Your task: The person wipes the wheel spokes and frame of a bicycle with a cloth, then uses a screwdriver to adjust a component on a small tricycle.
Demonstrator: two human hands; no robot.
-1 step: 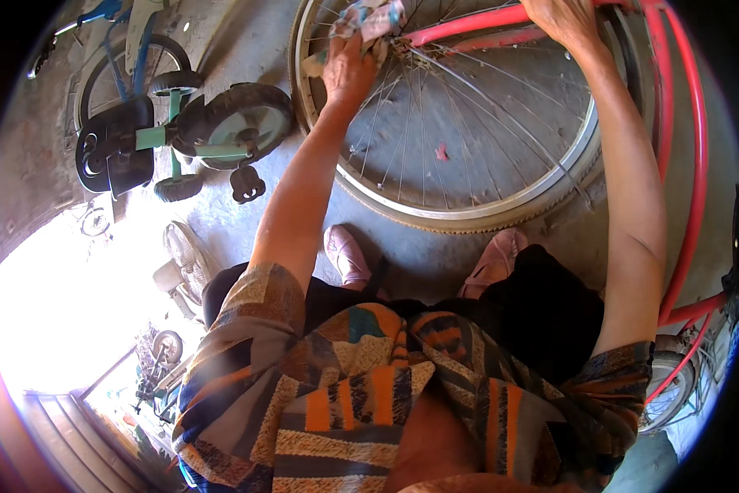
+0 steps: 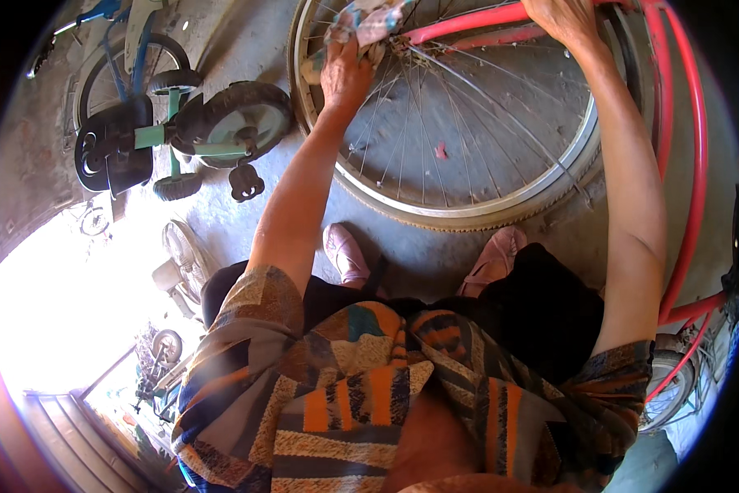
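Nothing has shifted since the earlier frame: both arms, the cloth and the wheel sit exactly where they were.

The concrete floor (image 2: 246,49) fills most of the view, grey and worn, with strong sunlight washing out its lower left part. On it stands a red bicycle frame (image 2: 698,164), whose tubes curve down the right side and run across the top toward the hub. The bicycle wheel (image 2: 468,215) held in that frame lies just in front of the person's feet, its pale tyre and silver rim arcing below a fan of thin spokes. To the left, well apart from the wheel, a child's tricycle (image 2: 180,131) with green tubes, black seat and black tyres stands beside a blue bicycle at the upper left edge. Two pink shoes (image 2: 345,253) point toward the wheel's rim.

The left hand (image 2: 346,76) is closed over a patterned rag (image 2: 369,20), pressing it against the spokes near the hub. The right hand (image 2: 560,18) rests on the red tube at the top edge; its fingers run out of the picture, so I cannot tell whether it grips or merely leans there.
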